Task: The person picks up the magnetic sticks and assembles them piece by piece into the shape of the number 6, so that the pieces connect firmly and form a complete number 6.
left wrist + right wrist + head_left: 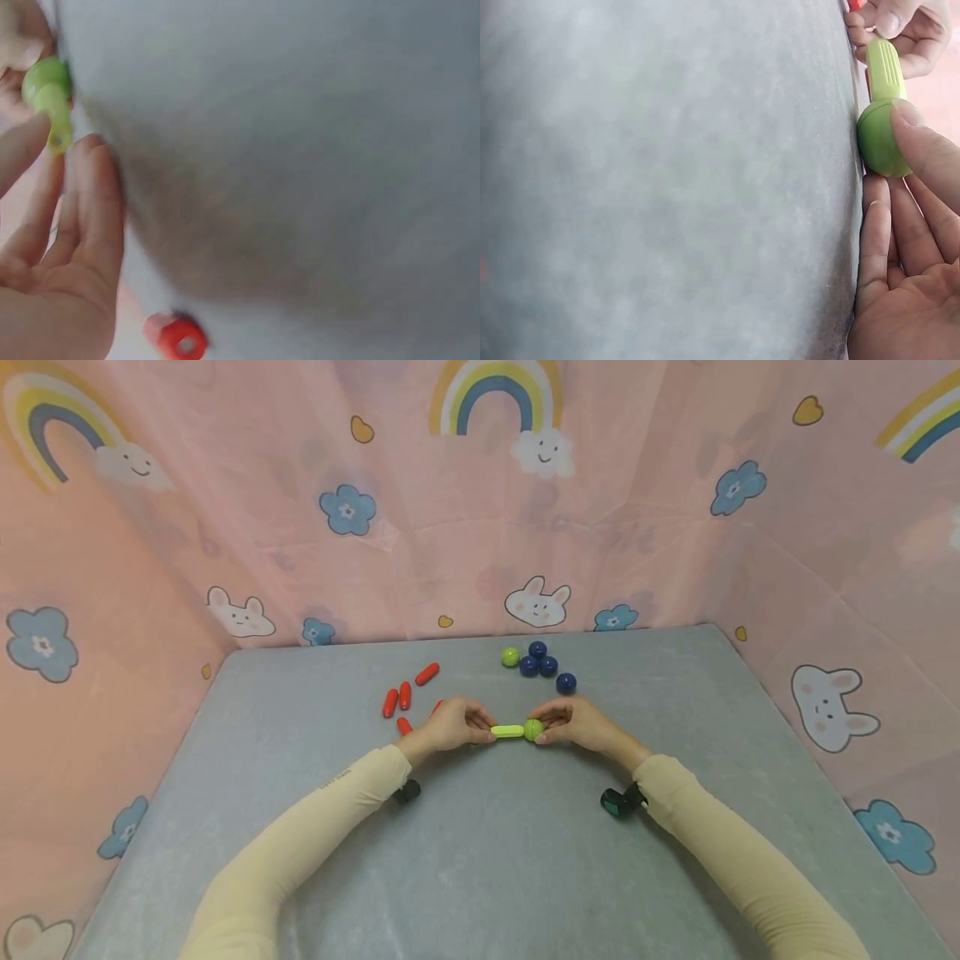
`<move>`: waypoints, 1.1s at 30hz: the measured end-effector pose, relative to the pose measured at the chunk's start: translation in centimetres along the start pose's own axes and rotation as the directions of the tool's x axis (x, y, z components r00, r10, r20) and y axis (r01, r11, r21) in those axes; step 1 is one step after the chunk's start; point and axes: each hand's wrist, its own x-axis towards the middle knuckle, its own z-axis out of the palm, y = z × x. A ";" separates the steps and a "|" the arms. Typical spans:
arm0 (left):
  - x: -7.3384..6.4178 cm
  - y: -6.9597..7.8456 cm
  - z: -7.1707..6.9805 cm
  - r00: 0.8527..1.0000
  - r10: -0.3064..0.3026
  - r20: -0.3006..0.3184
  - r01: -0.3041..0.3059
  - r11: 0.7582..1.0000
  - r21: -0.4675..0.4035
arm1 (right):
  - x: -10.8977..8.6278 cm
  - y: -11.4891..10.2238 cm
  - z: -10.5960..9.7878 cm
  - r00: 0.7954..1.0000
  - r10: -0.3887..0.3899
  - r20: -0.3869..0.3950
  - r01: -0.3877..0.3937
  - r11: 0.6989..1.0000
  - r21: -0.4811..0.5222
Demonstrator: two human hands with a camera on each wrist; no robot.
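Observation:
Above the middle of the table, a yellow-green ridged rod (507,732) and a green ball (533,730) meet end to end, roughly level. My left hand (456,724) pinches the free end of the rod between thumb and fingertips. From the other side, my right hand (581,724) holds the ball between its thumb and fingers. The right wrist view shows the rod (886,71) touching the ball (882,139) with no gap that I can see. A small hole shows in the rod's end (55,140) in the left wrist view.
Several red rods (405,696) lie loose behind and beside the left hand, one partly hidden by it. Beyond the right hand sit several dark blue balls (548,667) and another green ball (511,657). The grey table (480,860) meets a pink patterned cloth (420,568) at its back edge.

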 end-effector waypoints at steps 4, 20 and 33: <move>0.5 0.7 -1.2 1.000 0.004 0.021 -0.004 1.000 0.012 | -0.1 -0.1 0.0 1.000 -0.002 -0.003 0.002 1.000 0.000; 6.6 0.6 -3.2 0.977 0.014 -0.211 -0.043 0.990 -0.136 | -0.1 -0.3 0.0 1.000 0.024 0.000 -0.024 1.000 -0.002; 10.1 -0.4 -1.5 0.936 -0.054 -0.348 -0.009 0.984 -0.176 | 0.1 0.2 -0.1 1.000 0.017 -0.002 -0.017 1.000 0.009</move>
